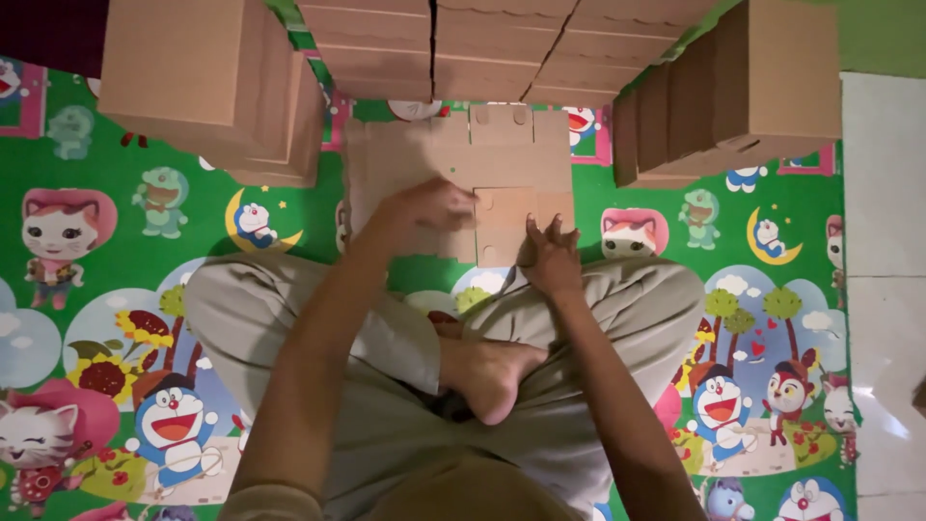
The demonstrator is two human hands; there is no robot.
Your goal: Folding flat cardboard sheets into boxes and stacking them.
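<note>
A flat, die-cut brown cardboard sheet (502, 154) lies on the green cartoon-print mat in front of my crossed legs. My left hand (424, 207) presses down on its left part, fingers bent over the surface. My right hand (552, 256) rests at the near right edge, fingertips on a folded flap (503, 227) with small round cut-outs. Neither hand lifts the sheet off the mat.
Stacks of folded cardboard boxes stand at the far left (207, 82), far middle (482, 43) and far right (733, 92). The green mat (125, 289) covers the floor; white tiles (883, 289) begin at the right edge. My bare foot (487, 371) lies between my knees.
</note>
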